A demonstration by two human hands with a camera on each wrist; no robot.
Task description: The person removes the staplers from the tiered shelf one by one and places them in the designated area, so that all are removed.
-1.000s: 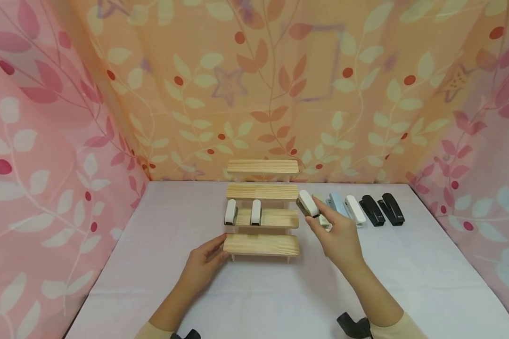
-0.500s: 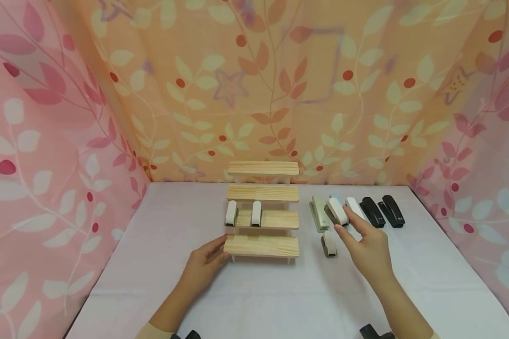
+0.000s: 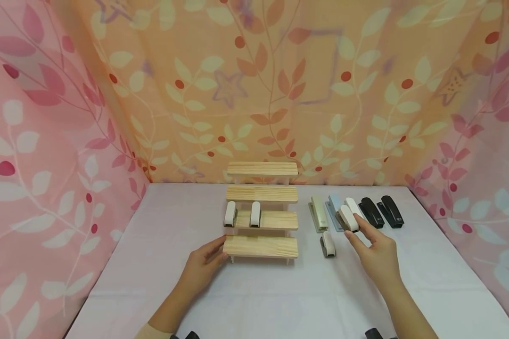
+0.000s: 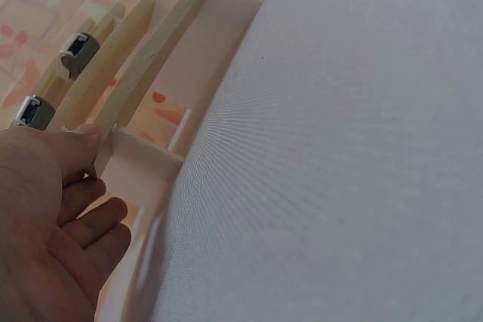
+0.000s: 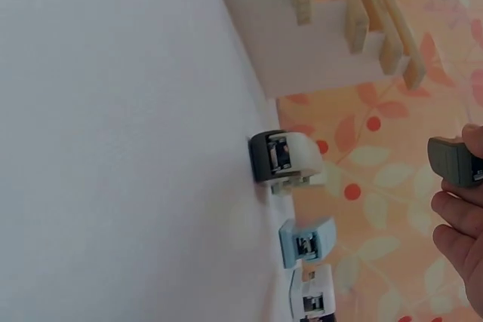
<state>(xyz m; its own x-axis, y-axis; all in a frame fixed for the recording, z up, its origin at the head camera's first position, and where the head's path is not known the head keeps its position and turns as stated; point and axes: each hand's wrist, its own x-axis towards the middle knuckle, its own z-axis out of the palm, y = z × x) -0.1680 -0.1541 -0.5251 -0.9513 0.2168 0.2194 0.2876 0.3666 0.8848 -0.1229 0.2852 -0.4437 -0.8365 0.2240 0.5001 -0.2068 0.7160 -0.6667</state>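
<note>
My right hand (image 3: 379,256) pinches a small white stapler (image 3: 348,219) between thumb and fingers. It is raised above the row of staplers on the right; in the right wrist view its grey base (image 5: 447,161) shows. My left hand (image 3: 201,268) grips the left end of the lowest board of a four-tier wooden display shelf (image 3: 260,246), thumb on the board's edge in the left wrist view. Two white staplers, one at the left end (image 3: 230,214) and one near the middle (image 3: 255,214), stand on the second board from the bottom.
Right of the shelf lie a pale green stapler (image 3: 318,214), a blue stapler (image 3: 334,207), a white stapler (image 3: 353,206) partly hidden, and two black staplers (image 3: 371,212). A small white stapler (image 3: 328,245) lies in front of them. Patterned cloth (image 3: 263,94) encloses the white table (image 3: 174,212).
My right hand has carried the white stapler from beside the shelf rightward over the row, lowering slightly. The small stapler in front has come into sight. My left hand stays on the shelf.
</note>
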